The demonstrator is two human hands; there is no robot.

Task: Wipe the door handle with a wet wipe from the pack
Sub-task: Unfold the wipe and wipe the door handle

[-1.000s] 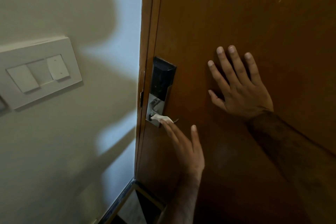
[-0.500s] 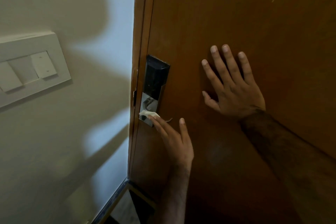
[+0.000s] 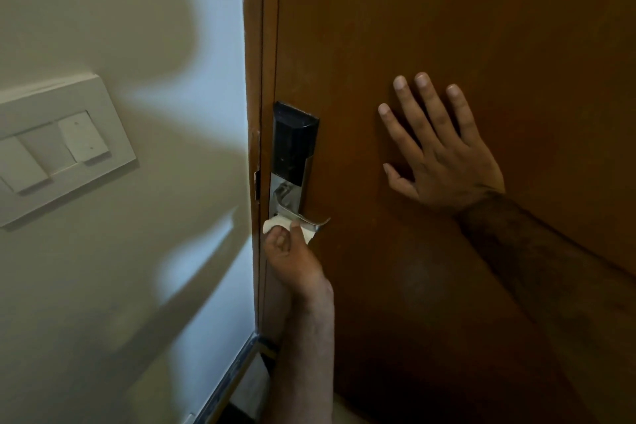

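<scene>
- Brown wooden door [image 3: 447, 27] fills the head view, beside a pale wall with a switch plate [image 3: 62, 148].
- Left hand [image 3: 292, 262] fingers pinch the wet wipe [image 3: 272, 224] under the door handle [image 3: 303, 217]; right hand [image 3: 444, 162] lies spread flat, well right of them.
- Best to wrap the wipe around the lever and slide toward its tip.
- Earlier the left fingers were stretched out; now they curl.
</scene>
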